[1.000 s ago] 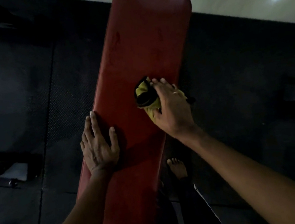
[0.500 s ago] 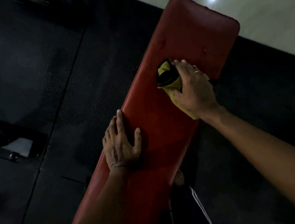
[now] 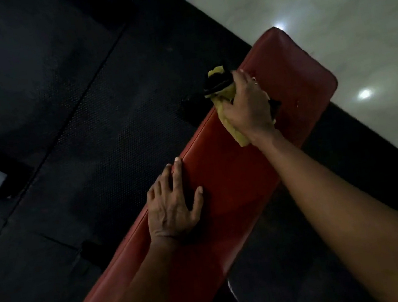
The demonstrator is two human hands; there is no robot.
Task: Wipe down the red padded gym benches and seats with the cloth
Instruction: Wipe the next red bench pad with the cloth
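Dark gym floor [image 3: 76, 142] | right hand [image 3: 248, 108] grips soft, light cloth [image 3: 232, 130] bunched on far bench [image 3: 234, 176] | left hand [image 3: 172, 205] flat, steadying bench

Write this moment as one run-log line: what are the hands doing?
step: wiping red bench | right hand: grips yellow-and-black cloth at bench's left edge near far end | left hand: flat on pad, bracing | floor: dark mats

Dim, grainy, soft focus; lamp glare on pale floor [image 3: 327, 17]; wide-angle tilt
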